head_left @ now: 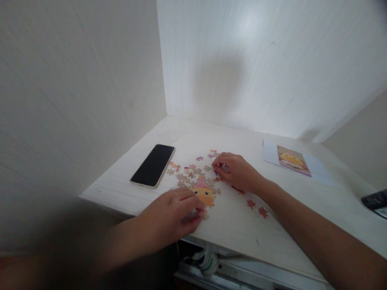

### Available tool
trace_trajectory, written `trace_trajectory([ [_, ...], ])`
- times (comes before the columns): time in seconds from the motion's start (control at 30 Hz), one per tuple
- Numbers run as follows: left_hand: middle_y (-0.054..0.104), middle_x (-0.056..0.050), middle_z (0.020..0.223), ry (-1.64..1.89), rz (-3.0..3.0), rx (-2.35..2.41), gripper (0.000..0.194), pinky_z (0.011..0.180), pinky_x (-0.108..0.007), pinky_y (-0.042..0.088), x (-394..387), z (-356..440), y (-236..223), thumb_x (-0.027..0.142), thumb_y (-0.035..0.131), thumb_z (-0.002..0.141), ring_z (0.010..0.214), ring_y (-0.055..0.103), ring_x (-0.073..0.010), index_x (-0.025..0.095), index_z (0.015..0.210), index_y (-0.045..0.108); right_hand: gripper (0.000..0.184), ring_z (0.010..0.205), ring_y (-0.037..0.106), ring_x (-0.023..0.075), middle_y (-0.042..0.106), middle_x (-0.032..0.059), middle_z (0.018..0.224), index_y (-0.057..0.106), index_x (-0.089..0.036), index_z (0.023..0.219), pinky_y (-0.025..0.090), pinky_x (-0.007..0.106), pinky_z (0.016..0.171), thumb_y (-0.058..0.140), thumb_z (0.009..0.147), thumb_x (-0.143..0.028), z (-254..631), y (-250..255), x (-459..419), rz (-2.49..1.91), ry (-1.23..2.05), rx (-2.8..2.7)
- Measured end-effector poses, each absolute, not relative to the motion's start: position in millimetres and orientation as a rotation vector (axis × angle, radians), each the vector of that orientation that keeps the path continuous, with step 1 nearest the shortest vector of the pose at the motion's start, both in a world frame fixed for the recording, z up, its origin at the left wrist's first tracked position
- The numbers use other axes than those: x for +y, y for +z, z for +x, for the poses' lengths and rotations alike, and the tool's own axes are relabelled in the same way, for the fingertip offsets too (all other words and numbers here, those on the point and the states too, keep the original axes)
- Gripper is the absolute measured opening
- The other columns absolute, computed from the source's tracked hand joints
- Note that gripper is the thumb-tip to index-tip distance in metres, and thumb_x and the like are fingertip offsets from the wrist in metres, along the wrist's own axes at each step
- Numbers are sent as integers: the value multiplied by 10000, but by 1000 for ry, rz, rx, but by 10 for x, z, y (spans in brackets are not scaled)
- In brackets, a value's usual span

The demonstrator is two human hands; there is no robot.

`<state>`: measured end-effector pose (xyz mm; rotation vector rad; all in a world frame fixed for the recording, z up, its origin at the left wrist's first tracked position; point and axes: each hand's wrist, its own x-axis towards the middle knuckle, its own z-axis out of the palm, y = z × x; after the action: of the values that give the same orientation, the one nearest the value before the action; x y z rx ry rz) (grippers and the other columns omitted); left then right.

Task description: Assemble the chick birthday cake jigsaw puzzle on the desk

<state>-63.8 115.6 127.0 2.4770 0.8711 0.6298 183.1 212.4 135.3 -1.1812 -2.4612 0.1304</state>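
Pale wood-grain desk (pixel 235 220), matte, set into a corner of white ribbed wall panels.

Jigsaw puzzle (pixel 203 193) lying flat near the front edge of the desk: small joined cluster of card pieces, orange-yellow rounded figure with a pink pointed hat. Loose pieces (pixel 186 173) scattered just behind and beside it, knobbed outlines, pink, beige and purple. Further reddish pieces (pixel 257 207) lying apart to the right, beside the right forearm.

Left hand (pixel 171 216) resting palm down at the near edge of the joined cluster, fingers curled together, tips pressed on the lower pieces. Whether a piece is pinched there: cannot tell, detail blurred.

Right hand (pixel 234 169) palm down behind the cluster, fingers bent and drawn close, fingertips touching loose pieces at the far side. Grip on any single piece not discernible.

Smartphone (pixel 153 165) flat on the desk left of the pieces, glossy black screen, light rim, rounded corners. Printed sheet (pixel 292 160) flat at right, well apart, showing a yellow figure on a pink ground. Dark object (pixel 383 201) at the right edge, partly cut off.
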Motion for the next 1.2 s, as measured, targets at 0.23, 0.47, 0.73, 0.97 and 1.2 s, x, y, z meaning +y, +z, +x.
trace_trajectory([
  [0.23, 627, -21, 996, 599, 2519, 873, 91, 776, -269, 431, 1161, -657, 1236, 236, 541, 928, 897, 555, -148, 223, 1014, 566, 160, 822, 621, 192, 707, 70, 888, 699, -179, 856, 486, 331, 807, 542, 883, -160, 1841, 1349, 2126, -1155, 145, -2461],
  [0.47, 595, -12, 882, 488, 2801, 797, 145, 709, -301, 399, 1154, -656, 1322, 246, 420, 989, 808, 525, -146, 197, 946, 549, 157, 839, 626, 195, 715, 77, 912, 707, -171, 861, 485, 326, 816, 552, 874, -153, 1834, 1348, 2128, -1164, 160, -2453],
  [0.73, 587, -7, 890, 471, 3011, 787, 81, 685, -334, 410, 1093, -673, 1248, 181, 469, 965, 818, 513, -175, 191, 1002, 540, 148, 822, 622, 187, 715, 82, 913, 710, -159, 869, 485, 326, 814, 562, 874, -156, 1836, 1355, 2121, -1149, 174, -2445],
  [0.97, 603, -5, 889, 517, 3131, 756, 92, 620, -344, 399, 1095, -629, 1262, 172, 501, 949, 792, 510, -179, 179, 1035, 534, 170, 840, 621, 198, 713, 84, 915, 708, -161, 867, 484, 338, 827, 541, 895, -173, 1839, 1349, 2124, -1156, 163, -2459],
  [1.2, 620, -6, 883, 548, 3164, 730, 97, 634, -353, 402, 1078, -623, 1277, 165, 519, 944, 798, 520, -179, 172, 1033, 556, 179, 834, 624, 196, 712, 87, 905, 706, -158, 855, 486, 341, 822, 536, 907, -175, 1833, 1377, 2108, -1164, 166, -2462],
])
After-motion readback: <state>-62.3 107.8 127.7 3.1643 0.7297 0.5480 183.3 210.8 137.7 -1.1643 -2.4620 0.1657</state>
